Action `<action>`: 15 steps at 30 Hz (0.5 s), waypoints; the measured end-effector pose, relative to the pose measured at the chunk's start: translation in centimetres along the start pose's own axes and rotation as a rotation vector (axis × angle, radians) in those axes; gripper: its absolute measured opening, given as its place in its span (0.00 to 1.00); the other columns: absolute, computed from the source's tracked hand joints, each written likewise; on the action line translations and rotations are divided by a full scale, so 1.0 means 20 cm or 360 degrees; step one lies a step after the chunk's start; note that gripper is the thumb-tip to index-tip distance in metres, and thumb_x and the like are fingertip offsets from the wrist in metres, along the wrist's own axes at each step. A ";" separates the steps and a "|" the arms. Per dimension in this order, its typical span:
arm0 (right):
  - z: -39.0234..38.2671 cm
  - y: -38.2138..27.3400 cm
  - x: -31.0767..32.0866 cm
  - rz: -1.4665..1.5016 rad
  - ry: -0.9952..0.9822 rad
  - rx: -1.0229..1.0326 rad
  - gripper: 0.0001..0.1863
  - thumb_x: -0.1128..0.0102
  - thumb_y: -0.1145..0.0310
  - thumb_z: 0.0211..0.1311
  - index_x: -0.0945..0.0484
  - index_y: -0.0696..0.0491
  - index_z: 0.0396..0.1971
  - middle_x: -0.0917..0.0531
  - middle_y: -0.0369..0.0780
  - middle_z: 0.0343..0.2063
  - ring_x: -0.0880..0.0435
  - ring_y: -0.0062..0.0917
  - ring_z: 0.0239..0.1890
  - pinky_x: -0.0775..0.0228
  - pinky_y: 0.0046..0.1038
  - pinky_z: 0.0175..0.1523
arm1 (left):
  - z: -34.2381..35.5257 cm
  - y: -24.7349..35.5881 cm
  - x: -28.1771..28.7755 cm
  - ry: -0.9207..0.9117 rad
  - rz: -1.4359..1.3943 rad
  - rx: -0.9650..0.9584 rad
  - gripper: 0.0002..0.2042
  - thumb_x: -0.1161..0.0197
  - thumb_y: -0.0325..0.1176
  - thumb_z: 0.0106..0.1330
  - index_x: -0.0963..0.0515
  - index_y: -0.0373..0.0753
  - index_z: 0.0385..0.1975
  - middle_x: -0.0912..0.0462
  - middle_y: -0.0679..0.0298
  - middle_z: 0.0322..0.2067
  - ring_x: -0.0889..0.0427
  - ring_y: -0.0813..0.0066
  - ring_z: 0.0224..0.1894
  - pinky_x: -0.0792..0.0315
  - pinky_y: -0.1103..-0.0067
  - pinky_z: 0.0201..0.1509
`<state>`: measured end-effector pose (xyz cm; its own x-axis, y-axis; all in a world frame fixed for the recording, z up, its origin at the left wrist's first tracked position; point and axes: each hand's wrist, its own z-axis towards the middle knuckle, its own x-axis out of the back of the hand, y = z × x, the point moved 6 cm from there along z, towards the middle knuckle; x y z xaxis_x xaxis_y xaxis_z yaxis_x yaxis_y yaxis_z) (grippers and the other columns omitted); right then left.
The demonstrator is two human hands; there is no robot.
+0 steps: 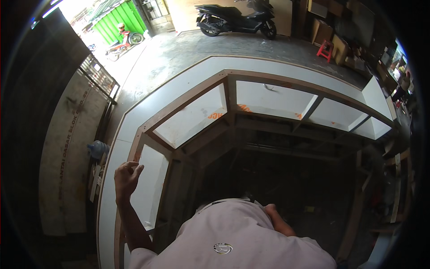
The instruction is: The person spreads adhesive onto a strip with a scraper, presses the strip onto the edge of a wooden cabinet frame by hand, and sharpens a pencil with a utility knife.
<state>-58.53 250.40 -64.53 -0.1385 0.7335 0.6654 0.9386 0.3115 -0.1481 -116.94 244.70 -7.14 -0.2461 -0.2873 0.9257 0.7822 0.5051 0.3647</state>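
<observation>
Head view: nearest, a pale pinkish cloth shirt with a small dark emblem (pixel 251 228) is seen from above. Beside its right edge, at waist height, the right hand (pixel 270 209) is partly hidden, and whether anything is gripped by it cannot be told. Well apart from it, the left hand (pixel 126 179) is raised with fingers bent and thumb near them; whether the wood is touched cannot be told. Just beyond it, the body is surrounded at left and front by an angular brown wooden frame (pixel 183 101), edged by a broad white band (pixel 165 97) and fitted with white panels marked in orange (pixel 190 116). Past its left side, a translucent blue plastic bottle (pixel 98 149) is seen. Farther off are placed a red plastic stool (pixel 324 51), a black scooter (pixel 235 19) and, outside, a red motorcycle (pixel 126 42) before a green corrugated wall (pixel 117 27).
</observation>
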 end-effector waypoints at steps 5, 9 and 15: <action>-0.08 0.25 -0.06 0.1903 0.0104 -0.0906 0.15 0.47 0.62 0.69 0.17 0.57 0.32 0.13 0.46 0.29 0.12 0.32 0.30 0.22 0.38 0.29 | 0.02 0.37 -0.26 -0.0123 -0.0341 -0.0247 0.13 0.27 0.37 0.58 0.14 0.34 0.36 0.19 0.56 0.25 0.19 0.68 0.27 0.26 0.72 0.34; -0.16 0.17 0.33 0.1946 0.0148 -0.0648 0.22 0.46 0.55 0.71 0.23 0.58 0.23 0.21 0.42 0.16 0.18 0.29 0.15 0.27 0.30 0.19 | 0.14 0.50 -0.50 -0.0082 -0.0335 -0.0405 0.15 0.26 0.39 0.56 0.15 0.35 0.37 0.17 0.56 0.31 0.17 0.63 0.31 0.24 0.71 0.39; -0.26 0.17 0.41 0.2164 0.0582 -0.0760 0.30 0.45 0.45 0.69 0.27 0.55 0.16 0.23 0.40 0.12 0.19 0.28 0.14 0.26 0.28 0.18 | 0.55 0.64 -0.55 0.0249 -0.0195 -0.0591 0.24 0.22 0.42 0.51 0.18 0.37 0.45 0.20 0.57 0.39 0.19 0.58 0.44 0.25 0.67 0.49</action>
<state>-54.91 254.42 -55.80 0.9251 0.0817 0.3708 0.3031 -0.7471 -0.5916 -110.53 263.34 -11.43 -0.2827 -0.4616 0.8408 0.9127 0.1402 0.3838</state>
